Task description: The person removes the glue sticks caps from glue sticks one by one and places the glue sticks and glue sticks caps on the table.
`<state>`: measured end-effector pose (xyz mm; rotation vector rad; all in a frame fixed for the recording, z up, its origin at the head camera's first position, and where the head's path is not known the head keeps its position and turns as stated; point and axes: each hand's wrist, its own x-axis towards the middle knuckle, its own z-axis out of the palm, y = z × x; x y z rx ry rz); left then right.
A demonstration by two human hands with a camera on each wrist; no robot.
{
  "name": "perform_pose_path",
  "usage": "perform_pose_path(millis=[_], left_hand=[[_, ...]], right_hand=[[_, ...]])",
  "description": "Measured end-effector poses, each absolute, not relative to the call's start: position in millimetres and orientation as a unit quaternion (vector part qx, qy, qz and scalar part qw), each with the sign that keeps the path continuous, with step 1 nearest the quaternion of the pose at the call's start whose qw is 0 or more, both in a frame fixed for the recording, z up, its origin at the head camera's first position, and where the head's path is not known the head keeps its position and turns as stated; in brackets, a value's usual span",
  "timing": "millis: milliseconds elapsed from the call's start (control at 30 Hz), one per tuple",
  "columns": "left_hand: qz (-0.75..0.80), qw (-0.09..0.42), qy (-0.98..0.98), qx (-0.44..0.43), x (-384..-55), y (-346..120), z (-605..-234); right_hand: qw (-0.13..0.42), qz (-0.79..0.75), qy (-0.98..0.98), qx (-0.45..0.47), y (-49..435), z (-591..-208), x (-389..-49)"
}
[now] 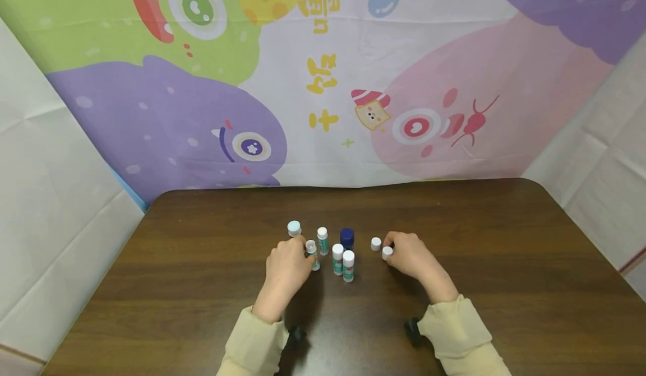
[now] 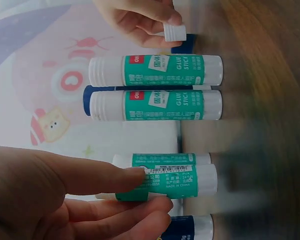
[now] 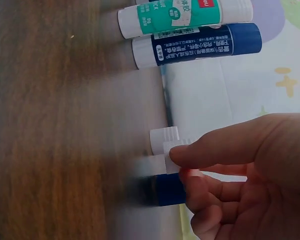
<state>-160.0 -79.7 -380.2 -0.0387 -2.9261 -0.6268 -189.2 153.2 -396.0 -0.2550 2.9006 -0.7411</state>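
Green-labelled white plastic glue stick (image 2: 182, 182) is pinched upright by the left hand (image 1: 286, 265), beside similar green-labelled sticks (image 1: 348, 270) on the dark-brown wood-grain table (image 1: 353, 325); the right hand (image 1: 410, 254) pinches a small white cap (image 1: 387, 253). Behind hangs cartoon-monster cloth (image 1: 323, 152), with pale sheets (image 1: 50, 196) at both sides.

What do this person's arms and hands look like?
The left sleeve and right sleeve are pale yellow, loose and creased, ending short of the hands. A small dark object shows beside each sleeve's end. The left hand and right hand wear no gloves.
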Motion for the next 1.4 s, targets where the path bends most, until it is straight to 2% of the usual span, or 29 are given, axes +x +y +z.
perform_pose_path(millis=[533,1133,1400], left_hand=[[-0.206,0.066,-0.976,0.000,-162,-80,-385],[-0.208,0.073,-0.975,0.004,-166,-80,-390],[-0.214,0.079,-0.974,0.002,-163,-79,-383]], right_hand=[[0.088,-0.224,0.968,-0.075,152,-403,-191],[0.063,-0.214,0.971,-0.085,154,-407,-193],[0.081,-0.219,0.970,-0.073,151,-396,-189]])
